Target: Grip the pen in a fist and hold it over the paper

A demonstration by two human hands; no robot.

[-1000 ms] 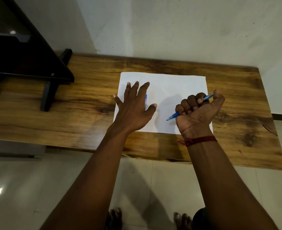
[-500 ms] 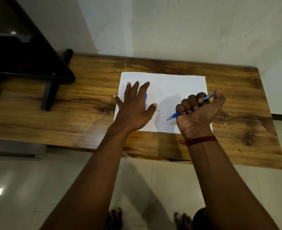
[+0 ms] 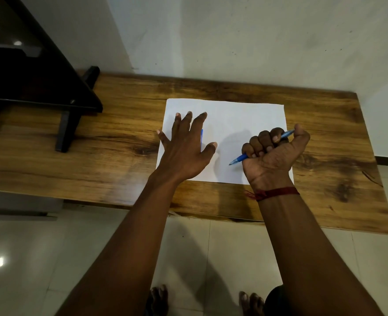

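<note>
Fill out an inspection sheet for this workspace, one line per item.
Surface: wooden table, glossy, dark grain knots.
Job's things: white sheet of paper flat on the table; blue pen, tip pointing down-left over the sheet; a blue item partly hidden under the left hand.
Clutter: black stand at the table's left end.
Hands: left hand flat on the sheet, fingers spread; right hand grips the pen in a fist, red thread at the wrist.
Cables: nothing seen.
Surroundings: pale wall, tiled floor.
</note>
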